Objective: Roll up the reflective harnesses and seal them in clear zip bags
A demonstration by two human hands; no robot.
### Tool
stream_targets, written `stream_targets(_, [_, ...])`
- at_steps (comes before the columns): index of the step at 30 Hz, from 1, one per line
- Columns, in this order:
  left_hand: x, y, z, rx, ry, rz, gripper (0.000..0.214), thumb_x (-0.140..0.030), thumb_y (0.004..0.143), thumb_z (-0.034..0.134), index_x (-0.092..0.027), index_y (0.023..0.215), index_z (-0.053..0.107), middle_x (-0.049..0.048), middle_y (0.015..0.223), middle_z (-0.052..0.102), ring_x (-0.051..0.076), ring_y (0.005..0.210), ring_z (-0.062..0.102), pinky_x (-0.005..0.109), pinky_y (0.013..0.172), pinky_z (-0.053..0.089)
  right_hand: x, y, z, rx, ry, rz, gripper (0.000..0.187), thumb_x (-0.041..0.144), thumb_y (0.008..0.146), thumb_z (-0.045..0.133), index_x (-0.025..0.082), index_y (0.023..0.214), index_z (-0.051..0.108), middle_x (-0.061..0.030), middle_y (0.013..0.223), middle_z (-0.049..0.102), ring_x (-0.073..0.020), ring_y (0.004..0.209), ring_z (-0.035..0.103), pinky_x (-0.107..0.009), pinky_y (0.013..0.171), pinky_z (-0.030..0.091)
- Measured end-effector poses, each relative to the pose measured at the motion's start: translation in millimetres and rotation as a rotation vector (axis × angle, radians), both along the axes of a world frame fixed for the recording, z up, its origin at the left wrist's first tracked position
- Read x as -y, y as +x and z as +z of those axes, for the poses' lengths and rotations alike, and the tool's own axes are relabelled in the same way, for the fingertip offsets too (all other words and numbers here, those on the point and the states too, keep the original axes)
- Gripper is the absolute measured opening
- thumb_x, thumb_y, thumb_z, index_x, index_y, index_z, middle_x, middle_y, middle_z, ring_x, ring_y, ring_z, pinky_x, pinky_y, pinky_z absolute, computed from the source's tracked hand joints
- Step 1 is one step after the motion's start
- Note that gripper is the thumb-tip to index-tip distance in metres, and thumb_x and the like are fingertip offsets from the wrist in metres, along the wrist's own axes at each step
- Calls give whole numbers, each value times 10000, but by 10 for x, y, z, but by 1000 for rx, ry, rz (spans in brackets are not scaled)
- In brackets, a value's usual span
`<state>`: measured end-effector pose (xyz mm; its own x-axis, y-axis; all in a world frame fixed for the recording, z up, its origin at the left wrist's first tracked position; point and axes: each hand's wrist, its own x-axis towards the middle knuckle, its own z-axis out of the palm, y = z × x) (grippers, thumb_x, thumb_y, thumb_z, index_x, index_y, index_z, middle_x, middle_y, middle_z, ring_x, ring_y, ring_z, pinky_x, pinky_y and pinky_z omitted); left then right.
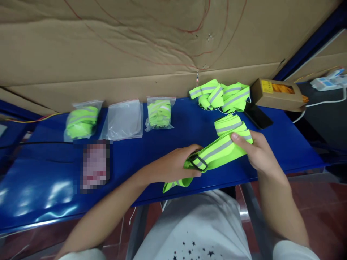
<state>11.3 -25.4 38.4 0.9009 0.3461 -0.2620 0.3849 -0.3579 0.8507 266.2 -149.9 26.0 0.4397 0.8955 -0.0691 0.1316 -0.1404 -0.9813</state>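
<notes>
One folded neon-yellow reflective strap [221, 151] is held over the blue tabletop [135, 155], just right of the frame's centre. The left hand [173, 164] has its grip closed around the end beside a black buckle [199, 163]; the right hand [256, 150] pinches the other end, thumb on top. Two loose strap bundles [235, 97] sit at upper right, near a dark phone [258, 115] and a cardboard box [287, 103]. At left, clear bags [123, 121] lie between two bagged straps [159, 112].

Your reflective strap [221, 150] is neon yellow-green with a grey lengthwise stripe. You have a blue tabletop [130, 155] before you and brown cardboard [121, 68] crossed by curving red lines; your pale grey shirt [200, 224] carries black stars.
</notes>
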Motion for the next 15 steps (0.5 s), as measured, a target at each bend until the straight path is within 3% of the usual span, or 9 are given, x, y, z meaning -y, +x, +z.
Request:
stream_targets(3, [-98,-83,-4,13,88,36,595,-292,896,728,-251,1451,517,96,1459,639,297,1309,630,384,1078,469,11,64,-128,47,4,-66,381,579,860,786,243,1035,816,-41,1037,814,-338,1011,755,-397,829,591])
stream_targets(5, [-188,-145,-19,10,152,81,501,-294,938,663,-243,1420,538,96,1466,628,297,1333,611,395,1114,446,19,113,-203,84,1,-104,391,591,870,766,240,1038,813,-49,1042,813,-349,1027,752,-415,846,587])
stream_targets(8, [-321,-228,-62,-23,164,129,471,-407,951,658,-221,1375,569,105,1410,657,303,1274,636,402,1084,469,52,174,-294,137,-32,-132,386,592,862,767,235,1003,811,-55,1031,813,-356,1025,749,-424,847,589])
stream_targets(12, [-404,-313,-131,-41,253,246,592,-497,864,757,-206,1352,590,114,1376,670,315,1267,634,410,1078,478,102,194,-398,113,-68,-156,399,590,850,767,217,984,808,-68,992,812,-342,965,754,-413,801,603])
stream_targets(15, [-417,-371,-136,-116,326,301,467,-496,865,744,-191,1211,672,104,1194,735,294,1074,700,375,929,525,114,191,-458,123,-64,-200,415,588,835,784,209,1003,806,-76,1009,812,-338,967,754,-408,802,603])
